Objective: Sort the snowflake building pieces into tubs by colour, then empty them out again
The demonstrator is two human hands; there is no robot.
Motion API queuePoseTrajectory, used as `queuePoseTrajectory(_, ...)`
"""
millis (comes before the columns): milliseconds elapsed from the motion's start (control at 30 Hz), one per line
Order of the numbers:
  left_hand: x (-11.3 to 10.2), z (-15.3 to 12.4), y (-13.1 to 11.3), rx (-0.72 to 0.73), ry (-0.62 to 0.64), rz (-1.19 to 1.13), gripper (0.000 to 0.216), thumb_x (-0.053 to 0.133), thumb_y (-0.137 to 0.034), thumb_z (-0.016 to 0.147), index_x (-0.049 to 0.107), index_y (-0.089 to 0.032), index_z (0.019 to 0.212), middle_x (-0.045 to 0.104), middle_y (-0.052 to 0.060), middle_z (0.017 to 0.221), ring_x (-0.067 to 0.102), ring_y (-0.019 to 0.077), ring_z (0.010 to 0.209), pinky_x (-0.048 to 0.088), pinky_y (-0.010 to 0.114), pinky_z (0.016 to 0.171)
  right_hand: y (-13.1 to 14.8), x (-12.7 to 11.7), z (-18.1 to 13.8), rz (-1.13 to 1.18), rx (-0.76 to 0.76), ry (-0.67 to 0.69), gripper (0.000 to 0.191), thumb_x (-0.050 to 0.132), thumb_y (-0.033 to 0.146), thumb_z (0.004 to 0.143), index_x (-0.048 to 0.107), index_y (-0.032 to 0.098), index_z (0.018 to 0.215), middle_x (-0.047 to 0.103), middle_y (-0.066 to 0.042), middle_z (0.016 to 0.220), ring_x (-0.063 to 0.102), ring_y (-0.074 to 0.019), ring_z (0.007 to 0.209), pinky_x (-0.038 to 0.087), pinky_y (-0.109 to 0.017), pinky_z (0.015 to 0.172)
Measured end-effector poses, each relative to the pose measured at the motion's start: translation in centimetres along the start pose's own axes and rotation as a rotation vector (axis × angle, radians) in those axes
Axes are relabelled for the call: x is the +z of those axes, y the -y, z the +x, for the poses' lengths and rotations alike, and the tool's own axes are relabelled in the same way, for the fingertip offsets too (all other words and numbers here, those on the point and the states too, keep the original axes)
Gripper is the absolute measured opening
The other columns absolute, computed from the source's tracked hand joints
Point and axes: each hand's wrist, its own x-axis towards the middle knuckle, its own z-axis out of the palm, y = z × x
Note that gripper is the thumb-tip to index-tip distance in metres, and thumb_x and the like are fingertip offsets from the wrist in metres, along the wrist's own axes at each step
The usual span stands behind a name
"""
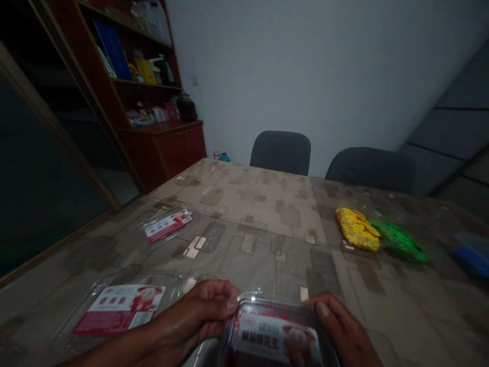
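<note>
A clear plastic box (278,336) with a printed label sits at the bottom centre, cut off by the frame's lower edge. Pinkish-red content shows through its far side. My left hand (214,306) grips the box's far left corner between thumb and curled fingers. On the opposite side, my right hand (340,321) holds the far right corner, its thumb along the rim. Partly behind my left forearm lies a clear plastic lid or package (114,308) with a white and magenta label.
A similar labelled clear package (168,224) lies farther back on the left of the patterned table (244,204). Bags of yellow pieces (357,228), green pieces (399,239) and something blue (473,255) lie to the right. Two dark chairs (280,150) stand beyond.
</note>
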Motion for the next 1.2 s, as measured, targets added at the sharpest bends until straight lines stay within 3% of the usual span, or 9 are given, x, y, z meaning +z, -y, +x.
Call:
queuePoseTrajectory(100,0.5,-0.4,-0.2,-0.025,-0.011,-0.027,0.034,0.092,-0.031,0.058,0.069,-0.013,0.075,0.066,0.002,0.074,0.059,0.0129,0.070,0.046,0.022,0.067,0.1,0.3,0.0,0.013,-0.031,-0.062,0.050,0.054,0.072,0.081,0.065,0.023,0.076,0.058,0.001,0.064,0.054,-0.0174,0.060,0.044,-0.025,0.056)
queuePoseTrajectory(267,0.8,-1.2,-1.1,-0.057,0.047,0.012,0.037,0.091,-0.037,0.061,0.069,-0.014,0.080,0.066,0.002,0.079,0.059,0.0126,0.073,0.046,0.020,0.066,-0.2,0.8,-0.1,0.115,0.016,-0.043,0.048,0.057,0.070,0.080,0.063,0.022,0.077,0.055,0.003,0.061,0.049,-0.0148,0.056,0.040,-0.023,0.051)
queuePoseTrajectory(467,0.1,-0.6,-1.9,-0.013,0.110,0.281,0.038,0.076,-0.050,0.078,0.067,-0.015,0.087,0.064,0.002,0.076,0.051,0.0083,0.057,0.038,0.015,0.047,-0.7,0.7,0.2,0.165,-0.002,-0.034,0.048,0.059,0.069,0.078,0.060,0.021,0.075,0.052,0.004,0.059,0.047,-0.0137,0.054,0.037,-0.022,0.052)
queuePoseTrajectory(567,0.1,-0.1,-2.1,0.012,0.071,0.373,0.039,0.078,-0.052,0.075,0.065,-0.015,0.081,0.061,0.000,0.069,0.047,0.0077,0.052,0.038,0.015,0.045,-0.5,0.7,0.2,0.156,-0.007,-0.024,0.048,0.059,0.068,0.079,0.061,0.020,0.075,0.053,0.004,0.061,0.049,-0.0141,0.056,0.038,-0.022,0.053)
queuePoseTrajectory(733,0.0,0.4,-1.4,0.017,0.018,0.250,0.037,0.085,-0.043,0.067,0.066,-0.013,0.074,0.059,-0.001,0.064,0.047,0.0066,0.050,0.034,0.015,0.044,0.8,0.8,0.0,0.060,-0.022,-0.042,0.048,0.054,0.067,0.083,0.063,0.021,0.076,0.057,0.002,0.066,0.053,-0.0164,0.063,0.043,-0.023,0.058)
queuePoseTrajectory(967,-0.4,0.1,-0.5,-0.042,0.000,0.034,0.029,0.087,-0.031,0.066,0.068,-0.012,0.078,0.063,0.002,0.076,0.059,0.0125,0.068,0.046,0.021,0.063,1.5,0.5,0.3,-0.008,-0.021,0.016,0.045,0.052,0.064,0.085,0.061,0.022,0.076,0.059,0.001,0.069,0.056,-0.0177,0.067,0.045,-0.024,0.061)
queuePoseTrajectory(1200,-0.1,-0.7,0.0,0.113,0.002,0.239,0.036,0.082,-0.043,0.073,0.063,-0.014,0.083,0.059,-0.002,0.067,0.047,0.0068,0.052,0.033,0.015,0.043,1.0,0.6,0.1,-0.040,-0.080,-0.090,0.040,0.054,0.059,0.085,0.068,0.022,0.082,0.064,0.000,0.075,0.060,-0.0203,0.072,0.047,-0.025,0.063)
